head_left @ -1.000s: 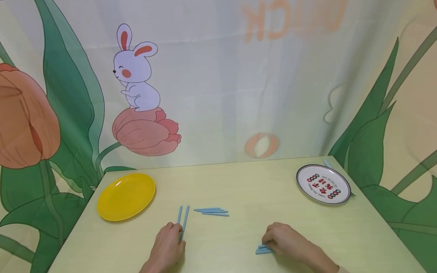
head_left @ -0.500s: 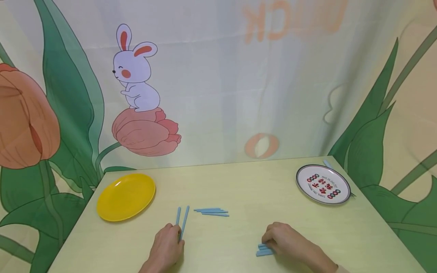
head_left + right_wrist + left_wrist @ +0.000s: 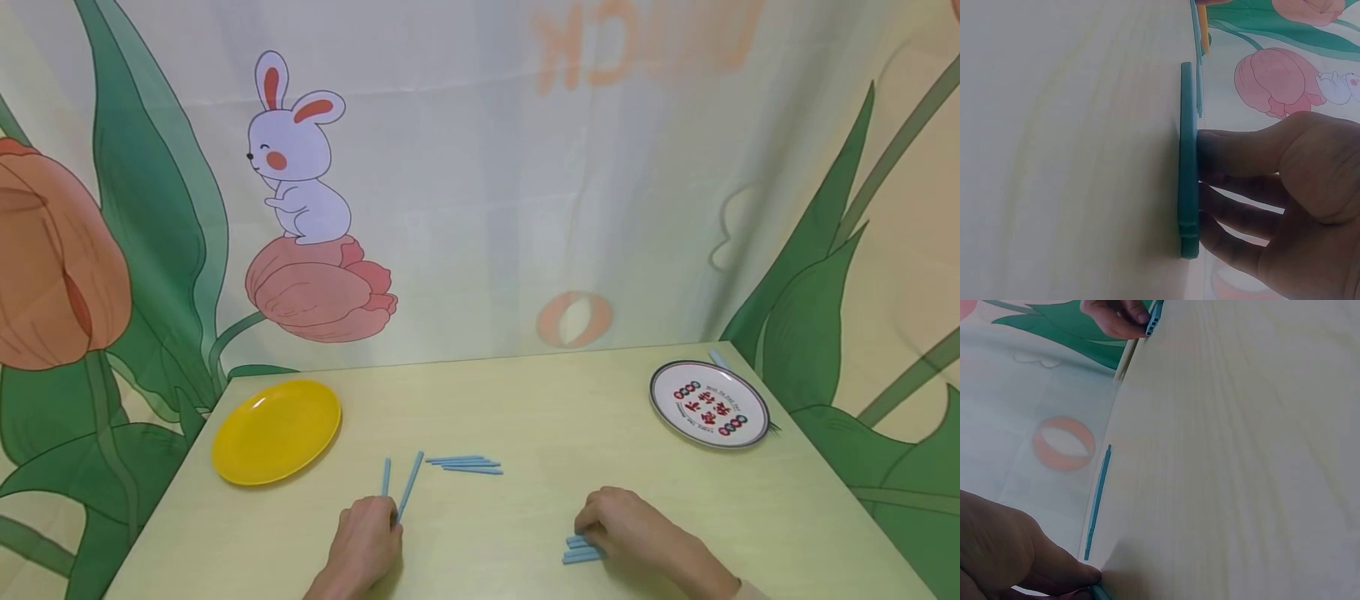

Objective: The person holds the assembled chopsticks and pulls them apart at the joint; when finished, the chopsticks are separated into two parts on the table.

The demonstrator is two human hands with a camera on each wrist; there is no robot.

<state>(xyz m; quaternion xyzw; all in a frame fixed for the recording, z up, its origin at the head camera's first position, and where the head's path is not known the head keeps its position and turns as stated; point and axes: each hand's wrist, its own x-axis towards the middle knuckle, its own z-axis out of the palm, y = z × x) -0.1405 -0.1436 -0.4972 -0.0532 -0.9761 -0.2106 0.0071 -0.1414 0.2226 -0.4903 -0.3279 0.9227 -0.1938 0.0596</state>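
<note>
My left hand (image 3: 363, 537) is at the front left of the table and pinches thin light-blue sticks (image 3: 412, 483); two spread apart beyond its fingers. In the left wrist view only a tip of a held stick (image 3: 1100, 592) shows at the fingertips. My right hand (image 3: 626, 529), front right, holds a small bunch of the same blue sticks (image 3: 580, 557) low at the tabletop. One stick (image 3: 1188, 175) of that bunch, ringed near its end, lies against the thumb and fingertips in the right wrist view. Between and beyond the hands lie several loose blue sticks (image 3: 468, 464), nearly parallel.
A yellow plate (image 3: 277, 433) sits at the table's left edge. A white plate (image 3: 710, 404) with red characters and a dark rim is at the back right. Behind it, a pale blue item (image 3: 718, 359) partly shows. A printed curtain (image 3: 465, 208) hangs behind the pale wood-grain table (image 3: 540, 400).
The two sticks at my left hand have spread further apart, while that hand has shifted slightly toward me. The sticks under my right hand have fanned out a little. Plates and loose sticks have stayed put.
</note>
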